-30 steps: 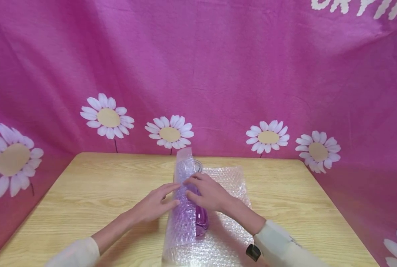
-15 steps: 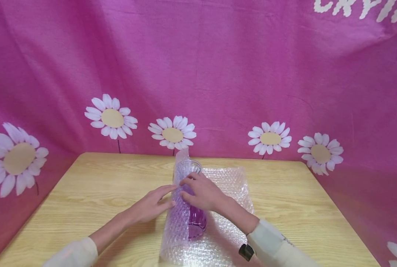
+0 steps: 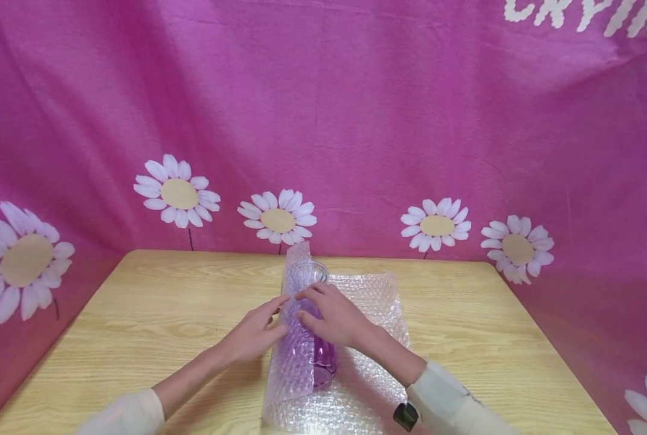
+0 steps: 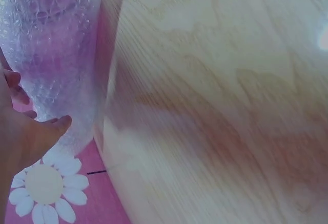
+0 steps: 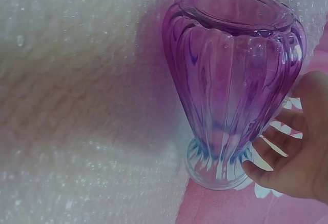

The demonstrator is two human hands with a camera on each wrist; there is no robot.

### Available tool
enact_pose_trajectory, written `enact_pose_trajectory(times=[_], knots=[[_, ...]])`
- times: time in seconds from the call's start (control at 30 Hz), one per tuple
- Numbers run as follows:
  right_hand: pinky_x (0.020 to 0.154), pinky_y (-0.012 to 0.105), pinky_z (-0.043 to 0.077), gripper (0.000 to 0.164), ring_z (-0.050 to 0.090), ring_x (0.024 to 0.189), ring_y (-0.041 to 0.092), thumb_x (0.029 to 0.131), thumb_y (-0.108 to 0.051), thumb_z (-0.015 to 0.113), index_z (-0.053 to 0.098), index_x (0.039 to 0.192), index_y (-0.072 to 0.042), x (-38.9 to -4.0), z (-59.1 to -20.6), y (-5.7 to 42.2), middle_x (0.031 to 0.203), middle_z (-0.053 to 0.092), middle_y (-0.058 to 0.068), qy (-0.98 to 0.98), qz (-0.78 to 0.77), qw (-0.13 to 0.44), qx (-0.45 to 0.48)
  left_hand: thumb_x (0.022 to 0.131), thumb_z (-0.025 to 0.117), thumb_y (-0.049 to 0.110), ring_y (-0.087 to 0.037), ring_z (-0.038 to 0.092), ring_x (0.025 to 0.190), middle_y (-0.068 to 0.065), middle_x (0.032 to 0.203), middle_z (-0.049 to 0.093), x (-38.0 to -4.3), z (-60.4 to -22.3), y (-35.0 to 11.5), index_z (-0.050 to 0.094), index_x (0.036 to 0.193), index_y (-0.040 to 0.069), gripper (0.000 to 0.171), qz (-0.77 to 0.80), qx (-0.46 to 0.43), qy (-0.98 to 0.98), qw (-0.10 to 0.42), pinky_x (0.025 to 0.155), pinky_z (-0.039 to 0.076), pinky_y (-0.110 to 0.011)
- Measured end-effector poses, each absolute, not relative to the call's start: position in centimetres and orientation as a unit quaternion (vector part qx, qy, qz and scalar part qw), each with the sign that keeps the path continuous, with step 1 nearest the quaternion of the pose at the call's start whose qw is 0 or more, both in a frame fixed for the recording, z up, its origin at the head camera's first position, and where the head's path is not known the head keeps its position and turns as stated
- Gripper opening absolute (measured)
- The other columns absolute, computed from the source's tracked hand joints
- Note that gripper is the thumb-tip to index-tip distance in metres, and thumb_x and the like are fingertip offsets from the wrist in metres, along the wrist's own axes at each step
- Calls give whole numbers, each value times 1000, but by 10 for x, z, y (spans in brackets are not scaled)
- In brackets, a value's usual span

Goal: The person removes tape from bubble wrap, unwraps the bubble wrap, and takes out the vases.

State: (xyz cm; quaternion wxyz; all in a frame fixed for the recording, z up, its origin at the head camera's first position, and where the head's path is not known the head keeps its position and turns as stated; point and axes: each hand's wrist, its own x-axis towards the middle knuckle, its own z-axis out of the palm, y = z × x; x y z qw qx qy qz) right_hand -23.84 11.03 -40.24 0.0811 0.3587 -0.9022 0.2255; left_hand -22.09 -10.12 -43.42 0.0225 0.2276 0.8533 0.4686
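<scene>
Purple vase [image 5: 230, 75]: right fingers [image 5: 266, 177] spread, touching it. Bubble wrap [image 3: 296, 362]: left fingers [image 3: 275, 303] extended against it.

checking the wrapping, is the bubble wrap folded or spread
Partly folded: the bubble wrap laps over the vase, but lies spread at right.

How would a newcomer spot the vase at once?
On the wooden table, find the bubble wrap sheet. Lying on it, partly covered by its folded-over flap, is the glass vase. Unlike the bubbly wrap, it is ribbed purple glass fading to clear at one end.
</scene>
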Motion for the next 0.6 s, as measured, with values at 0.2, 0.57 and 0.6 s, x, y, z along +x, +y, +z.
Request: enact_pose_trajectory(times=[0.2,0.57,0.6], knots=[[92,39,50,32,57,109,22,97,-24,61,65,124,-7,-238,-405,115,120,62,7,-901,244,82,349,88,57,13,-39,50,127,-22,143,51,-218,-430,-95,44,147,-2,62,459,213,862,13,101,45,-56],[106,44,42,36,52,125,28,97,-22,63,62,128,-4,-234,-407,141,131,57,11,-900,260,133,325,90,60,14,-37,53,123,-18,144,51,-216,-427,-94,48,145,0,58,454,208,866,13,98,47,-55],[106,44,42,37,52,125,29,97,-22,63,61,129,-4,-233,-409,145,132,57,12,-902,256,131,323,90,60,14,-37,53,124,-18,145,51,-216,-427,-95,48,145,0,58,455,208,866,12,99,47,-55]])
